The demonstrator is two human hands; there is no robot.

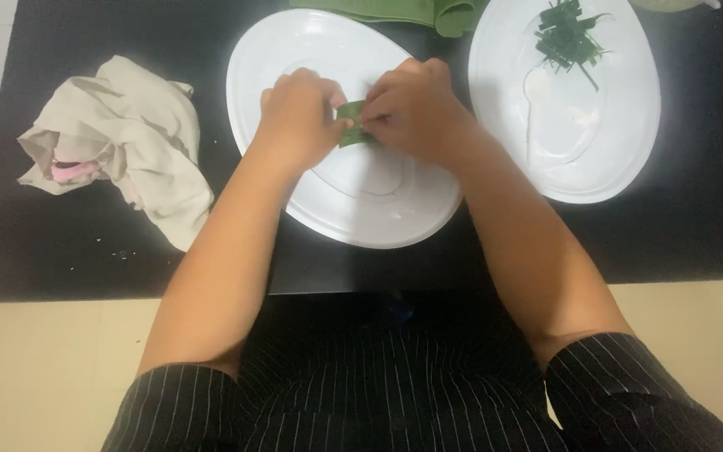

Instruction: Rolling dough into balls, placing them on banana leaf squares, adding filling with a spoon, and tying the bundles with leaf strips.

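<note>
green, thin and likely pliable, the leaf strip (351, 124) sits pinched at its ends between left hand (299, 113) and right hand (412, 107) over the near white plate (353, 209).

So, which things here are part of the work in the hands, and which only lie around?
In use:
left hand
right hand
green leaf strip, held by both
white plate under the hands
cut leaf pieces on second plate
green leaves

Lying about:
crumpled cloth
black table
</note>
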